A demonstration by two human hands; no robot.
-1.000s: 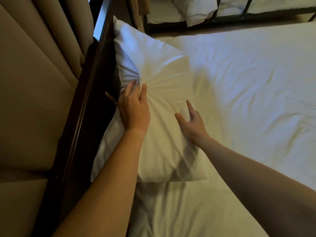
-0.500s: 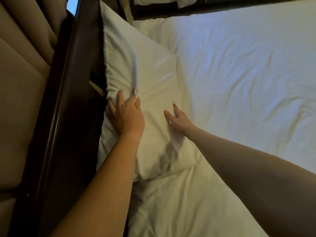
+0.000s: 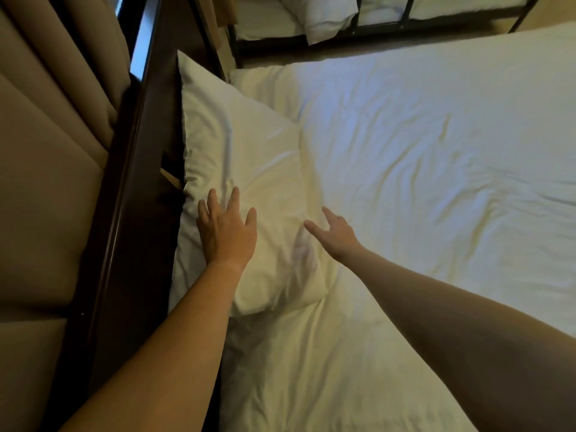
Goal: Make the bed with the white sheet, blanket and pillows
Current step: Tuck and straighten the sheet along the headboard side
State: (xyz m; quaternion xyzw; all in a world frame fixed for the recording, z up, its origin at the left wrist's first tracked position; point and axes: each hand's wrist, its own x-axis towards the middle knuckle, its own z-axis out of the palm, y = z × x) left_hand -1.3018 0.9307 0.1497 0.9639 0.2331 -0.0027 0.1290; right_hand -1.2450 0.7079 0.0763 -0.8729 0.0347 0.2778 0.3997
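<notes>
Our left hand [image 3: 226,236] presses flat, fingers spread, on the pillow [image 3: 243,145]; our right hand [image 3: 339,236], beside it, is spread, holding nothing.

Head-worn; looks steeply down (near bed [image 3: 436,157])

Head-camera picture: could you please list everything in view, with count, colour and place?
pillow: one, white, against the headboard, left side of the bed
cover: one, white, creased, spread over the bed
headboard: one, dark wood, left of the pillow
wall panels: several, beige, padded, far left
second bed: one, dark metal frame, white bedding, top edge
left hand: one, fingers spread flat on the pillow
right hand: one, fingers spread, at the pillow's right edge
</notes>
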